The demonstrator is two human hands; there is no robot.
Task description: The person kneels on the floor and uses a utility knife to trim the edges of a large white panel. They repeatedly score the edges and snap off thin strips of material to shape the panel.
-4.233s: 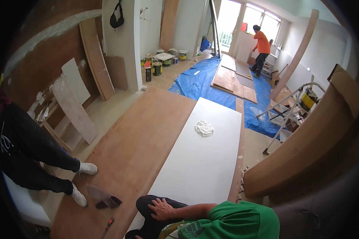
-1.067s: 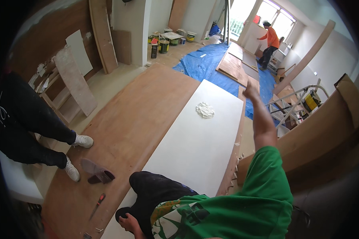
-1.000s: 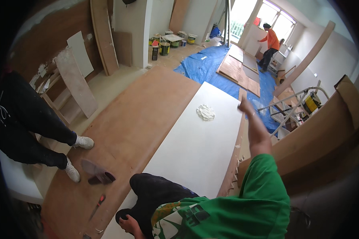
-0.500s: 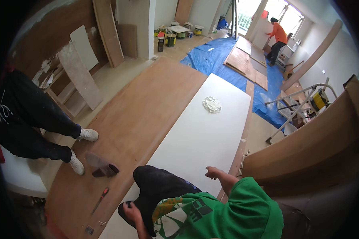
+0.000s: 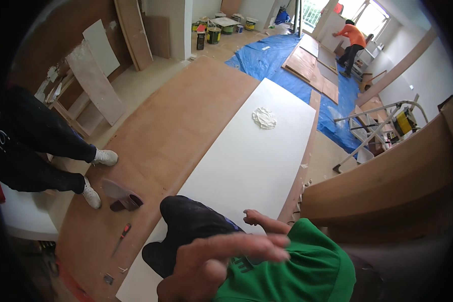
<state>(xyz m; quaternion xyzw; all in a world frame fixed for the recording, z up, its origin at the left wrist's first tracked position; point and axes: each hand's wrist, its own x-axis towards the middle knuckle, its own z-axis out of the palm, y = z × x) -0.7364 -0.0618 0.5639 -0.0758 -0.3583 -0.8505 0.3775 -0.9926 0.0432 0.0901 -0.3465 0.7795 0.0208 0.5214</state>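
My left hand (image 5: 214, 264) is raised close before me, partly blurred, with fingers stretched out to the right and nothing in them. Over the white panel (image 5: 231, 156), my right hand (image 5: 256, 218) hangs with its fingers loosely bent and apart; no object shows in it. Farther up that panel is a thick white patch of paste (image 5: 264, 118). The white panel lies beside a large brown wooden board (image 5: 186, 116). On the board's near left part are a purplish slipper (image 5: 126, 200) and a red-and-black handled screwdriver (image 5: 122, 237).
A person in dark trousers and white shoes (image 5: 105, 157) stands at the board's left edge. Another person in orange (image 5: 355, 38) bends near the window. Blue sheeting (image 5: 261, 53) covers floor beyond. A step ladder (image 5: 372, 131) and brown panel (image 5: 377, 186) stand right; paint tins (image 5: 214, 35) are farther back.
My left hand has risen from beside my knee and swung right in front of me. My right hand has shifted slightly left. The far person's arms now reach farther out.
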